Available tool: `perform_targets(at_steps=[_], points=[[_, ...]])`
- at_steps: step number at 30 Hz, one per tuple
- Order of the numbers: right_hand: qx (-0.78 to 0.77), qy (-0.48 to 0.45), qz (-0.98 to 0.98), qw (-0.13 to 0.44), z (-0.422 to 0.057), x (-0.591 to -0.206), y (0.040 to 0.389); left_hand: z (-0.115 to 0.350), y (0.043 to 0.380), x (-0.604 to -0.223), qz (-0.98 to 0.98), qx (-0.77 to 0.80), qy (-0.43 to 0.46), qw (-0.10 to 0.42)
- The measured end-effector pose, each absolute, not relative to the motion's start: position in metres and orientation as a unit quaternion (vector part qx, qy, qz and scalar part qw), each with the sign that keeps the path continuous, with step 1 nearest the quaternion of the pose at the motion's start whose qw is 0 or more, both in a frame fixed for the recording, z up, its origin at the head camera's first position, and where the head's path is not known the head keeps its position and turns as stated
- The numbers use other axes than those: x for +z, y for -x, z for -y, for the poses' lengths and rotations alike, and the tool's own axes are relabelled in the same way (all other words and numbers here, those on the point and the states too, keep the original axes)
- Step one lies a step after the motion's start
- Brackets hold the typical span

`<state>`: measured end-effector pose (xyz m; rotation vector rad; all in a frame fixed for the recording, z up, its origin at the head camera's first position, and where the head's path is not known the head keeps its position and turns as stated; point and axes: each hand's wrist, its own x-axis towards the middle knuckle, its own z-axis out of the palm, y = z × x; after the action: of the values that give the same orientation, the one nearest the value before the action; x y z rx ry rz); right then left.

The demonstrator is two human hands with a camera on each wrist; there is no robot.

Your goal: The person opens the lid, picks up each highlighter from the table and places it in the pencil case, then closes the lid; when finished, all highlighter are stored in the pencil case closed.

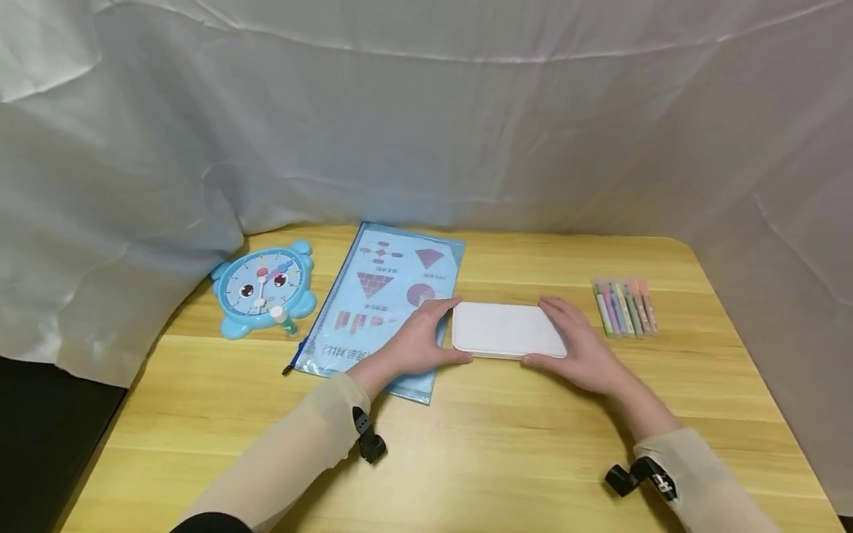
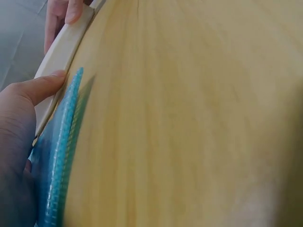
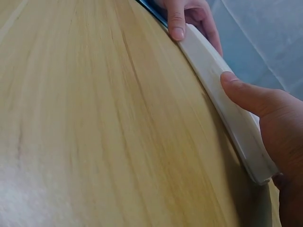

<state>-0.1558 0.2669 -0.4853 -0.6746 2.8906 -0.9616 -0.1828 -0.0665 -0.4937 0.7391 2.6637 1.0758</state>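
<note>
A flat white rectangular case (image 1: 508, 329) with rounded corners lies at the middle of the table, its kind not plain. My left hand (image 1: 421, 340) grips its left end, the thumb on the near edge and fingers round the far side. At its right end my right hand (image 1: 583, 352) holds it the same way. In the left wrist view the left thumb (image 2: 45, 87) touches the case's pale side. The right wrist view shows the right thumb (image 3: 246, 94) pressed on the long side (image 3: 213, 90). Fingertips behind the case are partly hidden.
Left of the case lies a blue zip document pouch (image 1: 400, 289) with printed shapes, partly under my left forearm. Farther left are a blue toy clock (image 1: 256, 285) and a small glue stick (image 1: 285, 321). A pack of pastel markers (image 1: 625, 307) lies to the right. Grey cloth (image 1: 466, 118) hangs behind.
</note>
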Motion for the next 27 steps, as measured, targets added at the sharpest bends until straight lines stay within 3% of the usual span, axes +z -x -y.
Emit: perform_targets(at_steps=[27], points=[[-0.249, 0.2, -0.947, -0.042, -0.255, -0.49, 0.163, 0.062, 0.18, -0.499, -0.912, 0.341, -0.22, 0.056]])
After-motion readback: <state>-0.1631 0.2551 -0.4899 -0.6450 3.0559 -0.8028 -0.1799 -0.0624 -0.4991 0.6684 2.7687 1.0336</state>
